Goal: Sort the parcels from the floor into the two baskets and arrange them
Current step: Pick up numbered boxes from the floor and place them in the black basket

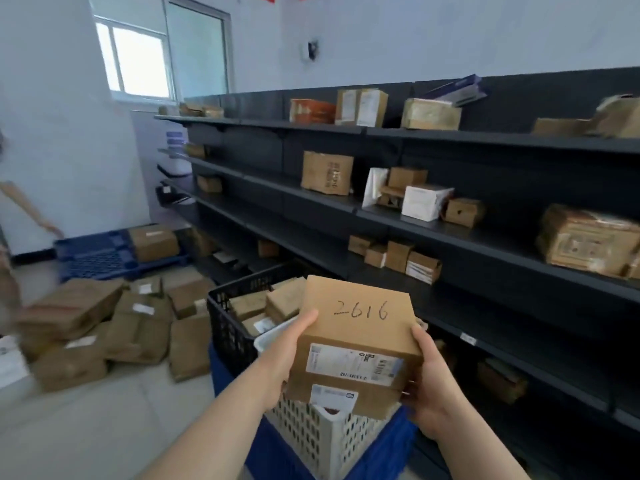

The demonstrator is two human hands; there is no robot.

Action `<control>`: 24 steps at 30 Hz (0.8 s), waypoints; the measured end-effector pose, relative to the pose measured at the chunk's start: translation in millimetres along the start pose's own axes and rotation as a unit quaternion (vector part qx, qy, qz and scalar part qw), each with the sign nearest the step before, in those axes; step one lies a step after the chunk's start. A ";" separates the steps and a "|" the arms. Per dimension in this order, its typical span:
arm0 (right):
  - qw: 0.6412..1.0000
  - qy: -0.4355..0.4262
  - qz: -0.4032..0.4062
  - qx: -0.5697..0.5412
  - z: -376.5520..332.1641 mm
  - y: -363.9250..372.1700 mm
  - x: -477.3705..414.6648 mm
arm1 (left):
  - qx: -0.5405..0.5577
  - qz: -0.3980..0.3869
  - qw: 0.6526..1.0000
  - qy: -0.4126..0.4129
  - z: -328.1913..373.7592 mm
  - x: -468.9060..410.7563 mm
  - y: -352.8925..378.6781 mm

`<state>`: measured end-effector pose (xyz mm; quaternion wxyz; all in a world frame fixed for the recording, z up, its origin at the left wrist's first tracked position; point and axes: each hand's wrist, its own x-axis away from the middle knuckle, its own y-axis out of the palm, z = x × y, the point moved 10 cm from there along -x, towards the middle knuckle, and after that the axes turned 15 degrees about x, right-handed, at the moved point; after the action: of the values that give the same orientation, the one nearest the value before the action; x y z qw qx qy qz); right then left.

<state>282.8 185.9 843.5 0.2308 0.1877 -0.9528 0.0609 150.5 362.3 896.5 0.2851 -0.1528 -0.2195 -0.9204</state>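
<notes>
**Clerk:** Location?
**Checker:** Stockroom with white walls and a window at the back left. Dark shelving (415, 209) runs along the right, with scattered boxes on every tier.

**Clerk:** Floor stock?
**Checker:** A heap of floor parcels (104, 323) in brown card, to the left, near a blue pallet (93, 258). Not yet sorted.

**Clerk:** Receptacles?
**Checker:** Two. A black basket (225, 327), part filled with boxes. A white basket (311, 441) just in front of it, nearer the wearer. Both appear to stand on a blue crate (377, 455).

**Clerk:** Item in hand?
**Checker:** One parcel (356, 334), marked "2616" on top, shipping label on the near face, held directly above the white basket. A second labelled box (346, 400) touches its underside. Whether that one is carried or rests in the basket, I cannot tell.

**Clerk:** Hands?
**Checker:** The left hand (287, 351) grips the left side, thumb along the top edge, fingers curled beneath. The right hand (429, 386) clasps the right side, thumb upright against the corner.

**Clerk:** Bearing for the next move?
**Checker:** By my judgement, the parcel's longer side runs across, hand to hand. The white basket lies straight below. The black basket lies ahead and to the left, on the left hand's side. White would call for lowering only. Black would call for a reach forward and left, with the left hand leading.
</notes>
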 end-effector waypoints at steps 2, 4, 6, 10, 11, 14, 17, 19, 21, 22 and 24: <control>1.000 0.016 -0.017 0.011 0.6 39.6 -12.5 | 0.010 0.020 1.000 0.002 11.8 -14.5 -37.3; 0.999 0.031 -0.034 0.018 -0.2 72.6 -22.2 | 0.020 0.034 0.999 0.008 20.3 -32.5 -66.1; 0.998 0.041 -0.043 0.021 -2.0 98.0 -37.6 | 0.037 0.055 0.998 0.009 25.1 -50.8 -88.9; 0.999 0.040 -0.025 0.021 -13.1 130.4 -82.5 | 0.067 0.080 0.995 0.005 38.4 -93.6 -112.0; 0.999 0.035 -0.023 0.025 -17.5 137.1 -98.4 | 0.069 0.084 0.994 0.009 45.1 -106.0 -115.6; 0.998 0.026 -0.045 0.038 -35.8 163.5 -139.4 | 0.062 0.097 0.993 0.026 68.7 -142.5 -124.2; 0.996 0.039 -0.065 0.048 -57.4 190.5 -178.9 | 0.065 0.108 0.991 0.042 93.4 -178.9 -135.3; 0.994 0.029 -0.086 0.054 -79.7 213.0 -198.9 | 0.070 0.119 0.989 0.052 111.1 -203.5 -145.9; 0.993 0.009 -0.095 0.065 -103.9 233.4 -224.3 | 0.080 0.123 0.987 0.070 129.5 -229.6 -156.3; 0.993 0.000 -0.096 0.074 -113.4 243.2 -238.7 | 0.087 0.122 0.986 0.077 137.5 -241.3 -160.5; 0.990 -0.020 -0.098 0.095 -130.2 261.9 -265.4 | 0.105 0.123 0.984 0.082 147.5 -263.7 -169.5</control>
<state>454.6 541.3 828.4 0.1975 0.3028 -0.9240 0.1246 281.7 681.0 862.0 0.4272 -0.0721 -0.2703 -0.8598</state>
